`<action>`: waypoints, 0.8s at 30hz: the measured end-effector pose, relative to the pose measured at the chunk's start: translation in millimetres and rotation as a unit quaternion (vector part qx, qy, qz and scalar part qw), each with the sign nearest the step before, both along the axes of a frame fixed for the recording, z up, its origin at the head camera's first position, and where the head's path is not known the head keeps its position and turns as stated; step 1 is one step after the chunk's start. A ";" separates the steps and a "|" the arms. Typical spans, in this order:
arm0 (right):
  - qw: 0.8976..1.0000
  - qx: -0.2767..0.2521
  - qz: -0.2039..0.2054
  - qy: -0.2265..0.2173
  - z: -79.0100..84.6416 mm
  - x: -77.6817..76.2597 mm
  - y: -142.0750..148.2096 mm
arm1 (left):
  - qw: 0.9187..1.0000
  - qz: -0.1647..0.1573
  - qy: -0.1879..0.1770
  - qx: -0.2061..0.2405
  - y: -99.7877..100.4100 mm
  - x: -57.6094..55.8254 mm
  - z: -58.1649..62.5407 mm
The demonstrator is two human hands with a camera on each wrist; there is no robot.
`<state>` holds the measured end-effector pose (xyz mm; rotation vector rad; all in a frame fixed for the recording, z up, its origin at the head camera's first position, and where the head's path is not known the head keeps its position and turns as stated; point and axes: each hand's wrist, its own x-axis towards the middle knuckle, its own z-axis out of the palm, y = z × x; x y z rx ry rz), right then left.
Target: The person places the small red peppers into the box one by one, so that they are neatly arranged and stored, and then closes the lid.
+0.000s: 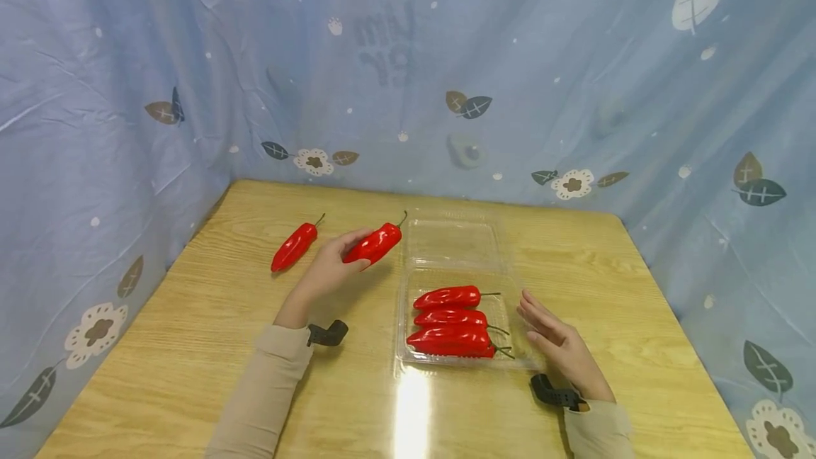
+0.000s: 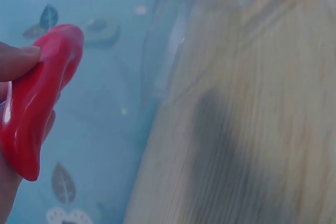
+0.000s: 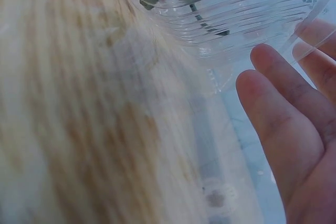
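My left hand grips a red chili pepper by its body, thumb on the near side, stem pointing up and right. In the left wrist view the same pepper is pinched above the table, its shadow falling on the wood. To the right lies an open clear plastic clamshell box, with several red peppers side by side in its near half, stems to the right. My right hand is beside the box's right wall, fingers loosely extended and holding nothing. Whether its fingertips touch the plastic, I cannot tell.
Another red pepper lies on the wooden table to the left of my left hand. The box's clear lid lies folded back toward the far edge. A blue patterned curtain surrounds the table's back and sides.
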<state>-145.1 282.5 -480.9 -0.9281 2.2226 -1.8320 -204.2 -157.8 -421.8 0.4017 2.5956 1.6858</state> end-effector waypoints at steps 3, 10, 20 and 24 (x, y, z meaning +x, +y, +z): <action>1.000 -0.003 0.000 0.001 -0.1 -1.8 0.5 | 1.000 -0.018 0.000 -0.007 13.8 2.1 0.9; 1.000 -0.006 0.003 -0.001 0.7 -0.9 0.3 | 0.997 -0.072 -0.003 -0.021 41.8 7.3 0.5; 1.000 -0.004 -0.007 -0.017 1.2 -1.1 0.1 | 0.989 -0.139 0.013 -0.048 71.7 9.5 0.3; 1.000 -0.004 -0.006 -0.019 2.4 0.4 0.0 | 0.982 -0.175 0.029 -0.071 81.5 9.6 3.3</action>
